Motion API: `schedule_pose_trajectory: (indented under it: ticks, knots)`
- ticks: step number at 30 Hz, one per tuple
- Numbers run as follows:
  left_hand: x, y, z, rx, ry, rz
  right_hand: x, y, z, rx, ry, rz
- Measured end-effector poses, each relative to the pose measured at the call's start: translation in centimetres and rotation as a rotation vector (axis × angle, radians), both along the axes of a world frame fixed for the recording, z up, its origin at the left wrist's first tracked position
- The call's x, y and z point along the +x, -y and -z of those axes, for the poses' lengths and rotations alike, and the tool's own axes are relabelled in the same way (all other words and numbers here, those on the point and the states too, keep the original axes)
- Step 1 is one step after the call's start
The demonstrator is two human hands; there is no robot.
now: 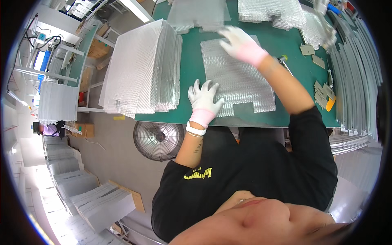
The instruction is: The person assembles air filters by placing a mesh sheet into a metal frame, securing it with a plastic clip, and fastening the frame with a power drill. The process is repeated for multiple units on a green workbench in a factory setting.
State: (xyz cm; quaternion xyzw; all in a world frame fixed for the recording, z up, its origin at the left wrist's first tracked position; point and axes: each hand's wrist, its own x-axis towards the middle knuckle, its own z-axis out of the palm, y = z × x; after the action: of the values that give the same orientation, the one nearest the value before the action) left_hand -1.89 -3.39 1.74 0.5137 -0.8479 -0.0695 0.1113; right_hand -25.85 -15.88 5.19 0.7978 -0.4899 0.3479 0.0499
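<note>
A clear, ribbed plastic-looking sheet (241,81) with notched edges lies flat on the green tabletop (191,65) in front of me. My left hand (203,100), in a white glove with a pink cuff, rests with spread fingers on the sheet's near left edge and the green surface beside it. Over the sheet's far edge is my right hand (243,45), gloved alike. Its fingers are stretched out and slightly blurred, with nothing visible in them; whether it touches the sheet I cannot tell.
A tall stack of similar sheets (136,67) stands at the left. More sheets (271,10) lie at the far side. Small beige plates (321,96), a yellow-handled tool (330,103) and a screwdriver-like tool (283,61) are at the right. A floor fan (159,139) stands below the table edge.
</note>
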Motion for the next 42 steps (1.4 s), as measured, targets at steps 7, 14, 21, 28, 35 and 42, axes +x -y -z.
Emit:
schedule_pose_trajectory:
  ticks: [7, 14, 21, 28, 35, 42]
  knots:
    - [-0.2, -0.2, -1.0, -0.071, -0.122, 0.042, 1.5, 17.4, -1.1, 0.644, 0.111, 0.943]
    - [2.3, -2.4, -0.1, -0.222, -0.403, -0.088, 2.9, 17.3, -0.3, 0.695, 0.071, 0.939]
    - [3.9, -3.3, 0.3, -0.240, -0.475, -0.097, 0.8, 16.0, -1.8, 0.823, 0.388, 0.704]
    - [5.3, -4.9, 1.8, -0.226, -0.458, -0.130, 0.7, 16.2, -1.2, 0.678, 0.509, 0.743]
    - [5.5, -5.8, 1.6, -0.215, -0.508, -0.127, -2.2, 18.4, 2.7, 0.616, 0.889, 0.585]
    - [6.3, -6.1, 2.3, -0.204, -0.549, -0.152, -1.5, 18.3, 2.8, 0.699, 0.956, 0.630]
